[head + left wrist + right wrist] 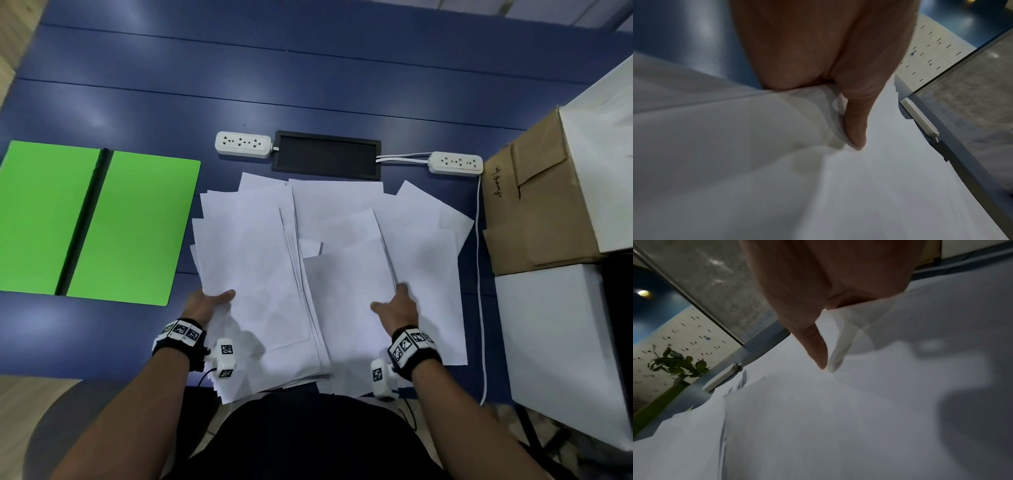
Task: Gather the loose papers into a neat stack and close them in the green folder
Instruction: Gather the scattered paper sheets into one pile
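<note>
On table, hands [397, 308] gripping papers [342, 222]

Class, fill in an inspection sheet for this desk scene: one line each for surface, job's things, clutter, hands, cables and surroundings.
Surface: blue table, glossy.
Job's things: loose papers fanned in an untidy overlapping pile at the near edge; green folder lying open and flat, left of the pile, no paper in it.
Clutter: two power strips, a black panel between them, cardboard box and white boxes at right.
Hands: left hand takes a grip on the pile's left sheets, thumb on top; right hand likewise on the right sheets.
Cables: white cord runs down the table's right side.
Surroundings: wood-look floor; potted plant.
</note>
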{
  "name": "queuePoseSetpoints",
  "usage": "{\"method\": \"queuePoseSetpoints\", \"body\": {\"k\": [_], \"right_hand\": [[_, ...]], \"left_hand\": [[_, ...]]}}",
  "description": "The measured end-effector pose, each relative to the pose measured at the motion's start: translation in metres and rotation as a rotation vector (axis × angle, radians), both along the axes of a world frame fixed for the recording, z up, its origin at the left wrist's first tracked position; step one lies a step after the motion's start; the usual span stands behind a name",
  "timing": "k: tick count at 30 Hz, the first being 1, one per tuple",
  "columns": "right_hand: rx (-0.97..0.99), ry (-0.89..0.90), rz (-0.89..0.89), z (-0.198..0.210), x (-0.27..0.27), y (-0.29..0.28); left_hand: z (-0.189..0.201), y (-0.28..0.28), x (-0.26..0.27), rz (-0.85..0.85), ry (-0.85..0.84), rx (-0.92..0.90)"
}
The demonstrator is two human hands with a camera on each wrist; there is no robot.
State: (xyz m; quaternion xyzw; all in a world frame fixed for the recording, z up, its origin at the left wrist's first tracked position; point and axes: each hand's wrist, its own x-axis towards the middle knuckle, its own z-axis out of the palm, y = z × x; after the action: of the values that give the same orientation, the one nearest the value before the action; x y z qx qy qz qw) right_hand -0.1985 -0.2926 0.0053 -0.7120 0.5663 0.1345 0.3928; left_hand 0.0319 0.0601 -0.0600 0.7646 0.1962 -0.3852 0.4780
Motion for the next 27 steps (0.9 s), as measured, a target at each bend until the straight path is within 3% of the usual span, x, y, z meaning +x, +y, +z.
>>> {"method": "queuePoseSetpoints", "body": {"k": [5,12,18,27], "right_hand": [[-0.011,0.065,0.044,-0.004,0.0,-0.005],[-0.127,0.081,-0.182,0.002,-0.026,-0.067],[-0.199,0.33,-0.272,-0.002,-0.058,-0.107],[-0.243,0.2,-0.294,0.008,-0.061,-0.104]], "left_hand": [[-0.004,0.001,0.003,-0.014,0.009,0.017],[0.0,-0.002,0.0,0.018,-0.005,0.003],[0.004,-0.007,-0.001,0.022,-0.024,0.001],[0.0,-0.003,0.0,0.019,-0.007,0.009]]}}
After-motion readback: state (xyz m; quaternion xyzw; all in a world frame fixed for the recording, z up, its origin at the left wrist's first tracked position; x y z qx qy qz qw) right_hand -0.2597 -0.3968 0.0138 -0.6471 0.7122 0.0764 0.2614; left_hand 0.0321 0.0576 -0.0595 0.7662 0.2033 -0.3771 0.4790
